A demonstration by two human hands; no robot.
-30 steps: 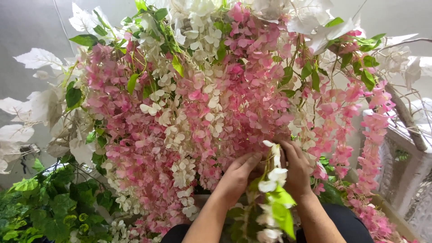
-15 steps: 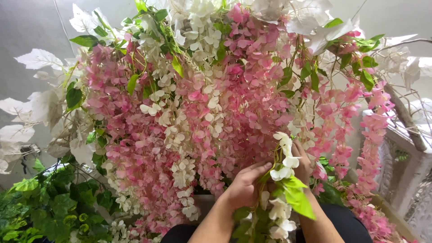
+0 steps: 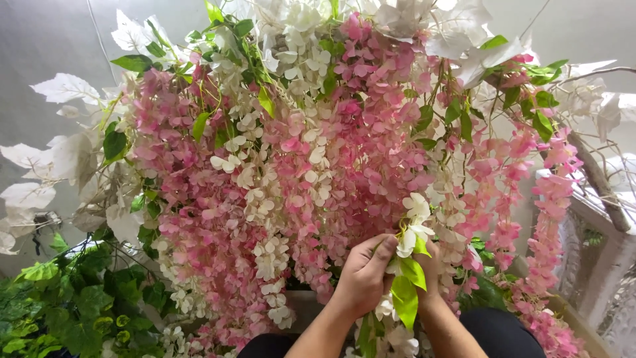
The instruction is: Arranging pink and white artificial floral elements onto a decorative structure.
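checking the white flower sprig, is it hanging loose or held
Held: both hands, left hand and right hand, close around the white flower sprig.

Your right hand is mostly hidden behind the white flower sprig, whose stem end is concealed between both hands, and the bottom edge cuts off your forearms.

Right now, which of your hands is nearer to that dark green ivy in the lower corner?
Left. The left hand grips the white flower sprig on the side toward the green ivy; the right hand sits behind the sprig, farther away.
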